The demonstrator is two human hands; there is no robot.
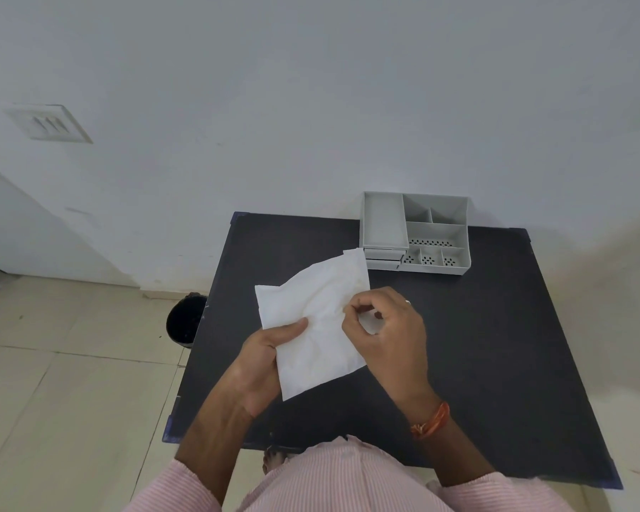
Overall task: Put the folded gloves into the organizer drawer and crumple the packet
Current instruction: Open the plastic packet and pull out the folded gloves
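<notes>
At the upper right of the dark tabletop [496, 327] stands a grey plastic organizer [416, 234] — its open-top compartments look empty, and its small drawers at the front left are half hidden behind the packet [311, 327]. That packet, a flat white wrinkled paper square, is held above the middle of the frame. The left hand [263, 358] has its grip clamped on the packet's lower left edge; the right hand [387, 332] pinches its right edge — what the curled fingers enclose is unclear. A black bin [183, 319] sits on the floor, left.
</notes>
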